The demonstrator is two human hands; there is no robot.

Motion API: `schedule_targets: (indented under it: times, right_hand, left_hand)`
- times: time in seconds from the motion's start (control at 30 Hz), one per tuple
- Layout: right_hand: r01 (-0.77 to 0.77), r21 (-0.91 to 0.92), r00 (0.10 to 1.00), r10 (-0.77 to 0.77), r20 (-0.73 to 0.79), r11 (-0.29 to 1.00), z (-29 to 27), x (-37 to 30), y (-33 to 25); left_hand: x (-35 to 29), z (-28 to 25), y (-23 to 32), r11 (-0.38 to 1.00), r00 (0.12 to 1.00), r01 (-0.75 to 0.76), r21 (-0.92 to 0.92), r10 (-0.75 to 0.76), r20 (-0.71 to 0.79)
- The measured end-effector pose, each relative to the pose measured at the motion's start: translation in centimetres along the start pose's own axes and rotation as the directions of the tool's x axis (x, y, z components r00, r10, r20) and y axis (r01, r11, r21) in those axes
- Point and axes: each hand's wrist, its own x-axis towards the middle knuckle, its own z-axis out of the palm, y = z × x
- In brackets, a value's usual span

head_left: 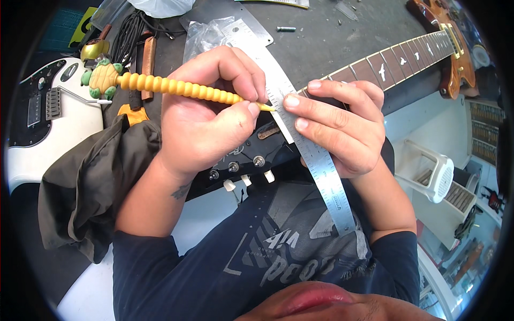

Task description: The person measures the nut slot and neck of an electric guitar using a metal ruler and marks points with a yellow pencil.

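Note:
My left hand [209,107] is closed around a yellow ribbed pen [182,88] with a green-and-tan turtle on its end. The pen's tip meets the edge of a long steel ruler [321,168], beside a narrow white strip [282,127] partly under it. With its fingertips on top of the ruler, my right hand [340,120] grips it; the thumb is mostly hidden below. Ruler and strip lie across an electric guitar, between its black headstock [249,155] and its dark fretboard [396,64] with bird-shaped inlays. White-buttoned tuners [246,180] show along the headstock's near edge.
A white electric guitar [80,128] lies at the left, with dark cloth [101,182] next to it. Black cables [131,40], clear plastic [209,37] and a screw [286,29] are on the dark bench. A white stool [433,176] stands at the right.

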Motion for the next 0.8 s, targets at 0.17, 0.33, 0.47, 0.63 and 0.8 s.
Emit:
schedule_targets:
  times: [0.17,0.33,0.47,0.63,0.8]
  right_hand:
    - [0.011,0.017,1.000,-0.012,0.002,1.000,-0.1,0.0,0.1]
    - [0.012,0.031,1.000,-0.012,-0.013,0.999,0.1,0.0,0.2]
    - [0.007,0.029,1.000,-0.007,-0.016,1.000,0.0,0.0,0.1]
    - [0.006,0.036,1.000,-0.005,-0.019,0.999,0.1,0.0,0.2]
    - [0.017,0.034,1.000,-0.016,-0.026,0.999,0.2,-0.1,0.3]
  left_hand:
    - [0.0,0.2,0.1,1.000,1.000,-0.005,0.024,0.005,0.011]
    - [0.0,0.0,0.0,1.000,1.000,-0.010,0.014,0.010,0.016]
    - [0.3,-0.6,-0.1,0.991,0.978,-0.103,0.082,0.086,0.188]
    - [0.1,-0.7,-0.1,0.993,0.982,-0.062,0.098,0.043,0.182]
    - [0.4,-0.8,-0.1,0.986,0.964,-0.130,0.104,0.101,0.247]
